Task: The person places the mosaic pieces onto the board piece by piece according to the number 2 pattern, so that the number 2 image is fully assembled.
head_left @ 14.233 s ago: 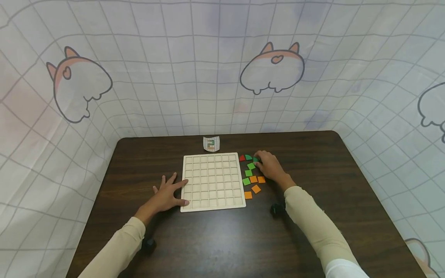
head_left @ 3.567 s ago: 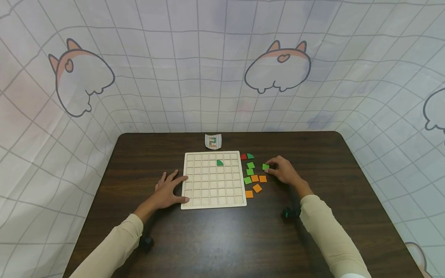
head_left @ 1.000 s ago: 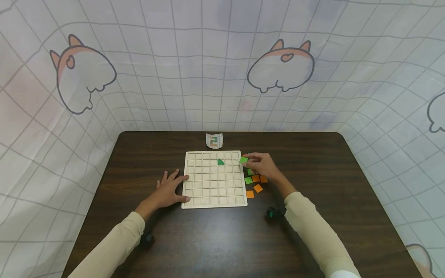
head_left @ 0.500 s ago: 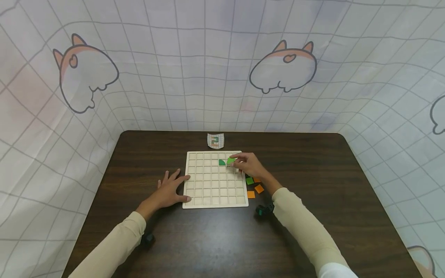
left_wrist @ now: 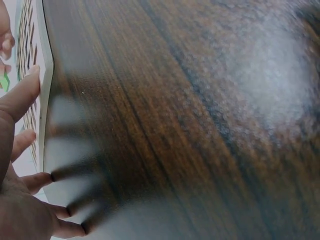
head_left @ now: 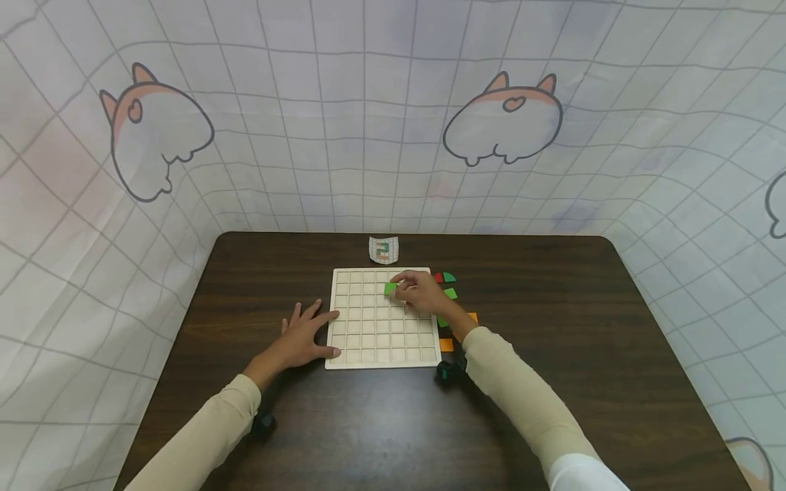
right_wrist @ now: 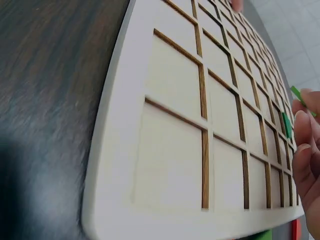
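A pale wooden grid board [head_left: 368, 334] lies on the table. My left hand [head_left: 299, 341] rests at its left edge with fingers spread, thumb and index finger touching the rim. My right hand [head_left: 420, 292] pinches a light green square tile [head_left: 390, 288] over the upper part of the board. In the right wrist view this tile [right_wrist: 296, 92] is tilted above the grid. A dark green quarter-round tile [right_wrist: 286, 125] sits in a cell below it, hidden in the head view. The left wrist view catches the held tile [left_wrist: 4, 81] at its left edge.
Right of the board lie a red tile [head_left: 439, 277], a dark green quarter-round tile [head_left: 449, 277], green squares [head_left: 451, 293] and orange squares [head_left: 446, 345], partly covered by the right arm. A small patterned card [head_left: 383, 250] stands behind the board on the dark table [head_left: 276, 266].
Earlier a dark green quarter-round tile came onto the board. My right hand then picked up a light green square and carried it left over the grid. The left hand stays at the board's edge.
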Demonstrator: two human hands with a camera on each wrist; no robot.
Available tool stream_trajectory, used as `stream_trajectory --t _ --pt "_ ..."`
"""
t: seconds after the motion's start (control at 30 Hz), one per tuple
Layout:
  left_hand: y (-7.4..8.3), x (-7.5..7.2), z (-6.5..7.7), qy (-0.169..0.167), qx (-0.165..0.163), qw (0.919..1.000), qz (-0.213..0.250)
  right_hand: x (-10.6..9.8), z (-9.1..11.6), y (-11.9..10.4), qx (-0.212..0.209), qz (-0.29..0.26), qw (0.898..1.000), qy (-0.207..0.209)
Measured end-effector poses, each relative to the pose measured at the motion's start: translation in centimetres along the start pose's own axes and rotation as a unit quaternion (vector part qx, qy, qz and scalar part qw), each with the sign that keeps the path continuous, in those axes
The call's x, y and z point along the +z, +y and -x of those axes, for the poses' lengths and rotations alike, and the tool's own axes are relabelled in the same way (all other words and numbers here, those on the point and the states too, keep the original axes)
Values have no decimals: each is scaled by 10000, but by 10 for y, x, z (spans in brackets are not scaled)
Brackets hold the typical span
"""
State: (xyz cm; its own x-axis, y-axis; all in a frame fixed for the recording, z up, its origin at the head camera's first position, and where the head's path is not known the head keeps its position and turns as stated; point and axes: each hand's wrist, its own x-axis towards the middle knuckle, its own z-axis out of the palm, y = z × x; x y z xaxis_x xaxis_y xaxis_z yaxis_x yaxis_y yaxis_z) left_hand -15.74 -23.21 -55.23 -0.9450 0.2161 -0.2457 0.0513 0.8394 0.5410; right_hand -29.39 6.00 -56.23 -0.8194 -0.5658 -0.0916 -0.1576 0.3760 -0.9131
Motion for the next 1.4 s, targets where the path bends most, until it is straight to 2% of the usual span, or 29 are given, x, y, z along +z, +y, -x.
stream_trajectory --t 0.33,0.47,0.83,1.03,1.4 --pt "2 -1 1 -11 -5 10000 -12 11 -11 -6 86 598 9981 151" --pt "2 -1 3 7 29 10000 55 14 -16 -9 128 1033 9944 193" --pt "0 0 3 28 21 10000 12 19 -21 -18 342 1709 9843 274" --pt "0 -1 3 22 42 10000 20 18 -18 -21 395 1761 9830 326" --pt "0 0 2 4 6 10000 11 15 -15 -18 228 1594 9865 288"
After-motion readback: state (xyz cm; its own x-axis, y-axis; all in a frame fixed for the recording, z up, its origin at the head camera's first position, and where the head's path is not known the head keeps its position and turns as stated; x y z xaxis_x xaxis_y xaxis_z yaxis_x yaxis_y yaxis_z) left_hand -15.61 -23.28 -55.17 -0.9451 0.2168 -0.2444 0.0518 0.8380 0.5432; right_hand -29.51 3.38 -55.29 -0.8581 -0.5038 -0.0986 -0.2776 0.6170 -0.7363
